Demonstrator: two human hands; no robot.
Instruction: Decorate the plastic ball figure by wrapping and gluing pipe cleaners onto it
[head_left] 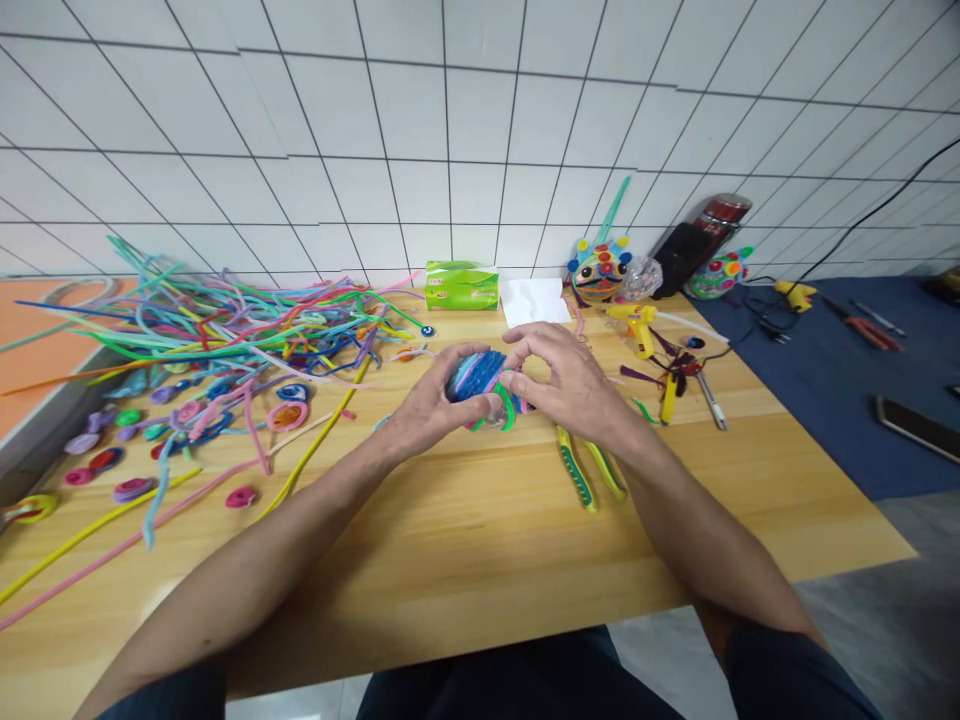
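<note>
My left hand (pixel 429 408) is wrapped round the near left side of a ball wound with blue, purple and pink pipe cleaners (pixel 478 373). A bent green pipe cleaner (pixel 510 412) curves along the ball's lower edge, beside a clear, uncovered patch. At the ball's right side, my right hand (pixel 562 378) has its thumb and forefinger pinched at this green piece, though the fingertips partly hide the contact. Green-and-yellow-handled pliers (pixel 576 470) lie on the table just below my right hand, with their jaws hidden under it.
A heap of pipe cleaners (pixel 225 320) and several coiled pieces (pixel 133 488) cover the left side. Behind stand a green tissue pack (pixel 461 287) and a decorated figure (pixel 600 268). To the right are a yellow glue gun (pixel 637 325), a dark thermos (pixel 701 240) and a phone (pixel 919 425).
</note>
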